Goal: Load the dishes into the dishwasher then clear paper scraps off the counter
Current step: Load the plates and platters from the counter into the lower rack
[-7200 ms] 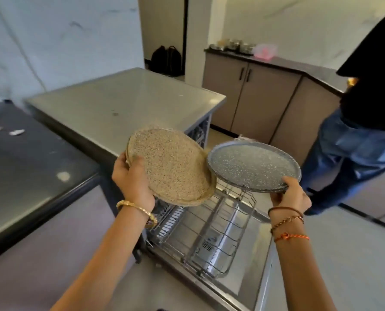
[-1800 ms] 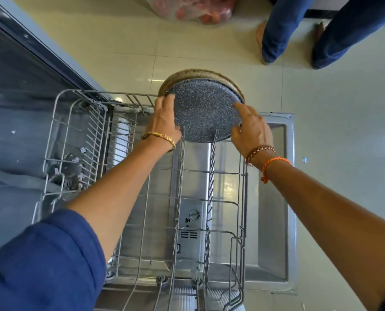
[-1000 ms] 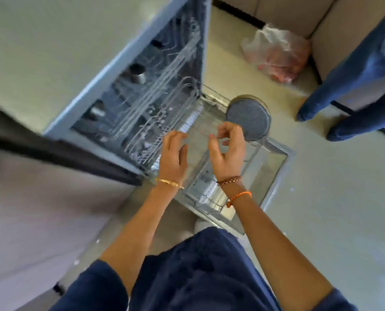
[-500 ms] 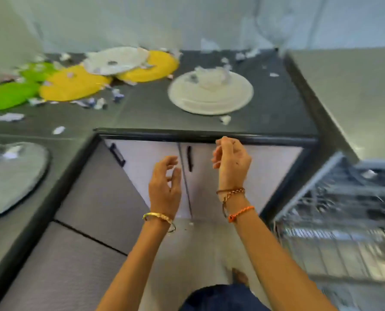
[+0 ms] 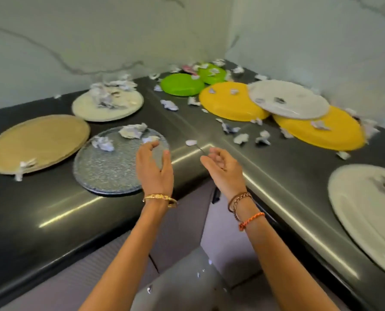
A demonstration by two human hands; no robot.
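A dark, glossy L-shaped counter [image 5: 52, 209] wraps into a corner under pale marble-veined walls [image 5: 97, 30], with grey cabinet fronts [image 5: 180, 232] below its edge.

In the head view, the dishes lie spread over the counter. On the left run sit a tan speckled plate [image 5: 35, 143], a grey speckled plate [image 5: 113, 164] just beside it near the front edge, and a cream plate [image 5: 119, 106] behind them towards the wall. In the corner are two green plates [image 5: 181, 84], the farther one partly hidden. Along the right run a yellow plate [image 5: 229, 105] is overlapped by a whitish plate [image 5: 294, 102], which in turn rests on a second yellow plate [image 5: 328, 133]. A large white plate [image 5: 364, 216] lies nearest on the right, cut by the frame.

Crumpled paper scraps [image 5: 241, 138] are scattered over the bare counter and on most of the plates, with a heap on the cream plate and three wads on the grey speckled one.

The left hand [image 5: 154, 169] hovers over the near rim of the grey speckled plate, fingers loosely spread and slightly bent, holding nothing. The right hand [image 5: 223, 169] hangs above the counter's inner corner, palm turned inward, fingers gently curled and empty. Bracelets circle both wrists.
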